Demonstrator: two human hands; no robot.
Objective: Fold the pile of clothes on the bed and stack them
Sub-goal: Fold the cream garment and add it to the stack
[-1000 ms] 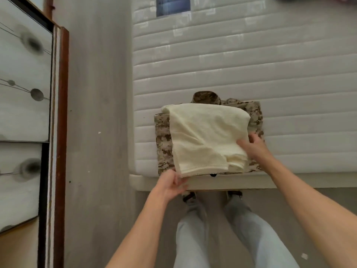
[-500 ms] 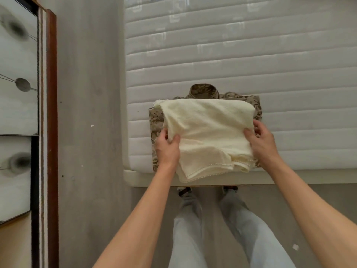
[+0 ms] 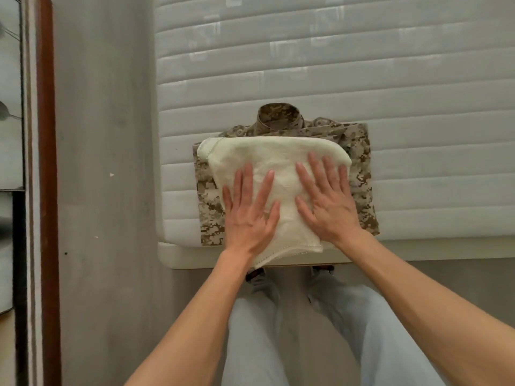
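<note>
While both arms reach forward over the bed edge, the left hand [image 3: 249, 215] and right hand [image 3: 327, 203] lie flat, fingers spread, pressing on the cream towel [image 3: 278, 162]. It sits folded atop the folded camouflage shirt [image 3: 359, 174] near the mattress [image 3: 306, 65] corner. Both hands hide much of the towel; its near edge overhangs the shirt.

Both hands are leaving the cream towel's [image 3: 274, 162] side edges: the left hand [image 3: 249, 215] and right hand [image 3: 327, 203] are now lying flat on top with fingers spread, pressing it onto the camouflage shirt [image 3: 359, 179]. The towel is apparently lying smoother, its near edge overhanging the mattress [image 3: 418, 135].
</note>
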